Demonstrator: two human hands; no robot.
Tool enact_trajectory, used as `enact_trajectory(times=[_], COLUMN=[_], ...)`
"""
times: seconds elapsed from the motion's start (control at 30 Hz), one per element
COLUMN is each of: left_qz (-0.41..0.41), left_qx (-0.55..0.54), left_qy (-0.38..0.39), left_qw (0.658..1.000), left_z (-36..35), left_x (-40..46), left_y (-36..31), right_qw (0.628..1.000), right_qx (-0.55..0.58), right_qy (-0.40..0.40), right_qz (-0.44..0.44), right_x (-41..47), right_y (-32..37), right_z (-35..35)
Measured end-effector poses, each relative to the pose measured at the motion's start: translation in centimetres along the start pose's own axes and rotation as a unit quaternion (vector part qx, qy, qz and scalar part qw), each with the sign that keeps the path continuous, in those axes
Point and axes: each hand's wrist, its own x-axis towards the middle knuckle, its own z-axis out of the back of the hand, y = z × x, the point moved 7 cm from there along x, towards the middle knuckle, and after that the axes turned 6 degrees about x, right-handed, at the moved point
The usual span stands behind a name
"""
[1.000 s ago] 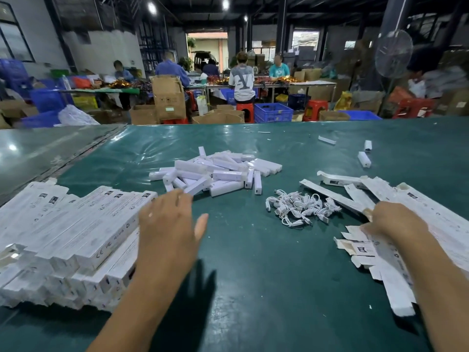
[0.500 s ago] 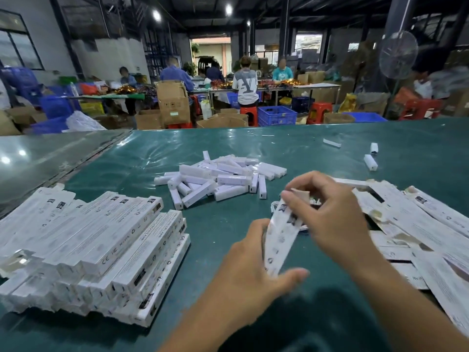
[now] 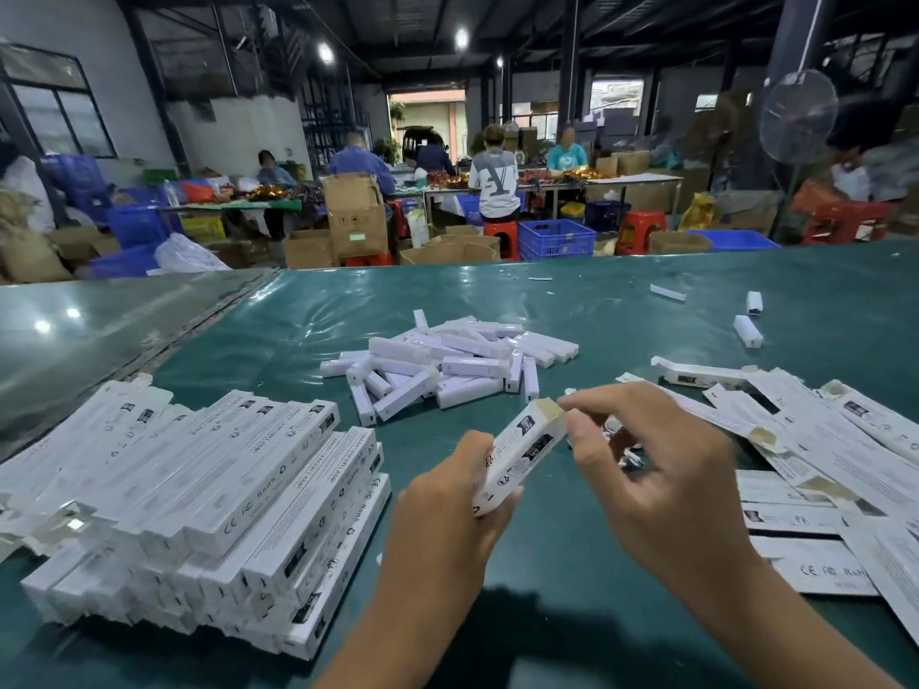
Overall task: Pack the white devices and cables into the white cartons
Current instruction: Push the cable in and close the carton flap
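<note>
Where the stacked cartons [image 3: 199,494] run off the frame's left edge, their count is lost. Right of that stack, the left hand [image 3: 442,519] grips the carton [image 3: 522,452], tilted above the green worktop [image 3: 547,614]; the right hand [image 3: 661,479] pinches its top flap, fingers [image 3: 592,405] curled, half hiding the cables [image 3: 629,457]. Beyond the carton lie white devices [image 3: 447,365]; right of it, flat cartons [image 3: 820,464], cut off.
</note>
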Motion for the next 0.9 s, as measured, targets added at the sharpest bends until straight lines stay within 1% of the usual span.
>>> enact_trajectory(times=[0.07, 0.17, 0.27, 0.37, 0.43, 0.5, 0.57, 0.63, 0.73, 0.77, 0.83, 0.87, 0.9], left_qz=[-0.023, -0.059, -0.054, -0.040, -0.048, -0.059, -0.061, -0.059, -0.065, -0.064, -0.060, -0.058, -0.058], left_qx=[0.059, 0.108, 0.137, 0.136, 0.125, 0.124, 0.125, 0.125, 0.116, 0.113, 0.111, 0.112, 0.113], left_qy=[-0.036, -0.082, -0.084, -0.076, -0.077, -0.080, -0.083, -0.083, -0.080, -0.079, -0.078, -0.075, -0.072], left_qw=[0.997, 0.989, 0.985, 0.987, 0.988, 0.987, 0.987, 0.987, 0.988, 0.988, 0.989, 0.989, 0.989], left_z=[0.2, 0.7, 0.7, 0.6, 0.7, 0.7, 0.6, 0.6, 0.5, 0.5, 0.4, 0.4, 0.3], left_x=[0.0, -0.2, -0.3, -0.4, -0.4, -0.4, -0.4, -0.4, -0.5, -0.5, -0.5, -0.6, -0.6], left_y=[-0.3, -0.7, -0.4, -0.1, -0.2, -0.5, -0.8, -1.0, -1.1, -1.1, -1.1, -1.2, -1.2], right_qw=[0.999, 0.989, 0.971, 0.936, 0.919, 0.903, 0.890, 0.892, 0.919, 0.922, 0.916, 0.909, 0.894], right_qx=[0.012, 0.055, 0.097, 0.201, 0.230, 0.253, 0.283, 0.285, 0.241, 0.232, 0.239, 0.248, 0.268], right_qy=[0.001, 0.020, 0.047, 0.034, 0.031, 0.030, 0.010, -0.001, 0.008, -0.001, -0.033, -0.046, -0.057], right_qz=[-0.036, -0.137, -0.214, -0.288, -0.320, -0.344, -0.357, -0.350, -0.313, -0.310, -0.320, -0.331, -0.353], right_x=[-0.3, -0.7, -1.3, -1.5, -1.5, -1.7, -1.9, -1.9, -2.0, -2.0, -2.3, -2.6, -2.8], right_y=[-0.1, -1.4, -2.8, -4.1, -4.7, -5.0, -5.4, -5.6, -5.4, -5.3, -5.4, -5.6, -5.7], right_z=[-0.5, -1.2, -2.2, -2.6, -2.8, -3.1, -3.2, -3.0, -2.8, -2.7, -2.6, -2.8, -3.1])
